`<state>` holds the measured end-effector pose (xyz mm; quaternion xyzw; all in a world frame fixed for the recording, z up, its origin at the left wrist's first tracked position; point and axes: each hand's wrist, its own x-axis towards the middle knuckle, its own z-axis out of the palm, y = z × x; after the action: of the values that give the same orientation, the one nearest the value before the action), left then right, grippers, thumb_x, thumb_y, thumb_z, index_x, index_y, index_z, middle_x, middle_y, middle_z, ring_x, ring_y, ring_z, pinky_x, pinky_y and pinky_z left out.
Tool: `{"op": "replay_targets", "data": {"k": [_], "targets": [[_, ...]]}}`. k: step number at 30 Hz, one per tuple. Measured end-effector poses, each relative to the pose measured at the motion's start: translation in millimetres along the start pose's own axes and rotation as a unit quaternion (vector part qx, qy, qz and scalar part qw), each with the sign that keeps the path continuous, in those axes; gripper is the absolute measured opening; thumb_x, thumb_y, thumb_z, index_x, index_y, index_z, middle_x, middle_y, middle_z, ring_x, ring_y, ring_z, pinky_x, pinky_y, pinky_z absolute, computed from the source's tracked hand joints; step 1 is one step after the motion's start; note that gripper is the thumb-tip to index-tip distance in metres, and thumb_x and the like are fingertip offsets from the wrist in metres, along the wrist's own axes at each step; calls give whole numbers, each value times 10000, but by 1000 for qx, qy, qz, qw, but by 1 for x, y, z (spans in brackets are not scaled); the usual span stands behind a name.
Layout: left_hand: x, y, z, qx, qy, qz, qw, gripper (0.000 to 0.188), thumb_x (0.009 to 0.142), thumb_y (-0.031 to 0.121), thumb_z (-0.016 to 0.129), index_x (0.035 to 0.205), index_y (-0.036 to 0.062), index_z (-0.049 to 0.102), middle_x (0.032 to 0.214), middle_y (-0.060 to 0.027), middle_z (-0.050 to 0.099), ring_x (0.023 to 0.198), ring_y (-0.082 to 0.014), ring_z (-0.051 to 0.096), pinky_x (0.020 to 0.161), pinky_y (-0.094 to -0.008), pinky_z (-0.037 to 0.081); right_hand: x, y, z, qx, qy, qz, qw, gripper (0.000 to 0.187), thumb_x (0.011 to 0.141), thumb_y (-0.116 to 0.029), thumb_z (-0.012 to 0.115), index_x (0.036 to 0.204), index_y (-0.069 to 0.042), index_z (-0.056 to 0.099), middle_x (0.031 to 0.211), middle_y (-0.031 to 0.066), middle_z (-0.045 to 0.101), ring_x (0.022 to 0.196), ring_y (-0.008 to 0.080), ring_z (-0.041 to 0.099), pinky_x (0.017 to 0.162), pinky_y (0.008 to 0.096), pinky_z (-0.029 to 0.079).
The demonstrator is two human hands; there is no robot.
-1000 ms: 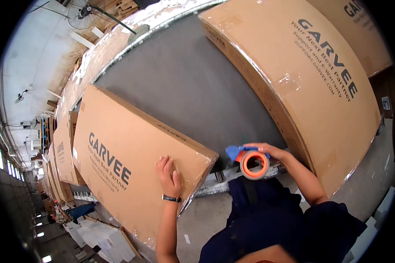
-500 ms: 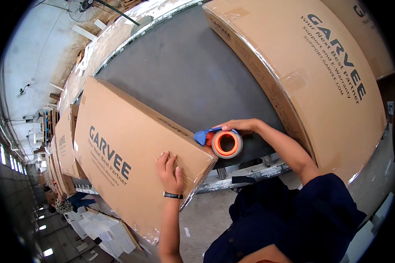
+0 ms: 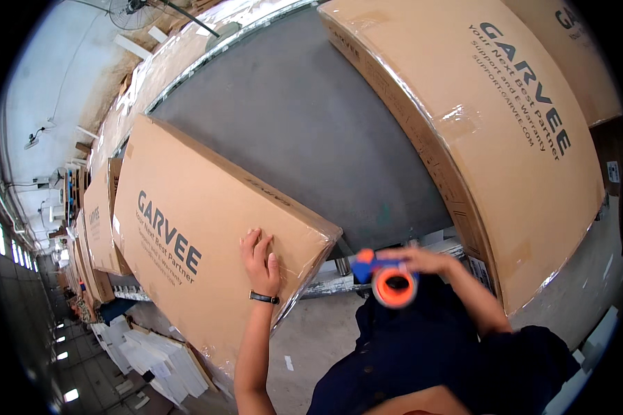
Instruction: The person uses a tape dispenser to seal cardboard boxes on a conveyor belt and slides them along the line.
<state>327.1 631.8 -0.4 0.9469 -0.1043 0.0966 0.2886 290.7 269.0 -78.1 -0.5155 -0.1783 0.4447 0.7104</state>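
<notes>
Brown cardboard box (image 3: 208,256); orange-blue tape dispenser (image 3: 389,280); grey conveyor belt (image 3: 304,124).

The tape dispenser (image 3: 389,279) is motion-blurred, and so is the right hand (image 3: 422,261) gripping it; its blade cannot be made out. Left of that grip, the left hand (image 3: 259,263) covers part of the cardboard box (image 3: 187,256), whose far end is cut off.

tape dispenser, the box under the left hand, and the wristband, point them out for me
tape dispenser (image 3: 393,286): head view, on the orange ring of the roll.
cardboard box (image 3: 187,270): head view, on its broad printed top face.
wristband (image 3: 264,297): head view, on the dark strap across the left wrist.
</notes>
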Motion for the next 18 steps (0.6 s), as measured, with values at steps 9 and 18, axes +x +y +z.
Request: {"op": "replay_targets", "data": {"k": [9, 18], "targets": [[13, 9, 12, 6, -13, 26, 1000, 351, 834, 247, 465, 1092, 35, 571, 1262, -191, 453, 1212, -379, 381, 1042, -521, 205, 98, -54, 35, -407, -96, 38, 908, 526, 739, -489, 611, 1165, -182, 610, 977, 170, 650, 909, 329, 614, 803, 381, 472], [0, 7, 3, 36, -4, 24, 999, 350, 849, 274, 456, 1066, 33, 586, 1245, -181, 478, 1199, -371, 401, 1035, -514, 230, 49, -61, -50, 85, 132, -68, 985, 543, 846, -340, 533, 1281, -20, 474, 1197, 116, 562, 1076, 180, 541, 923, 317, 424]]}}
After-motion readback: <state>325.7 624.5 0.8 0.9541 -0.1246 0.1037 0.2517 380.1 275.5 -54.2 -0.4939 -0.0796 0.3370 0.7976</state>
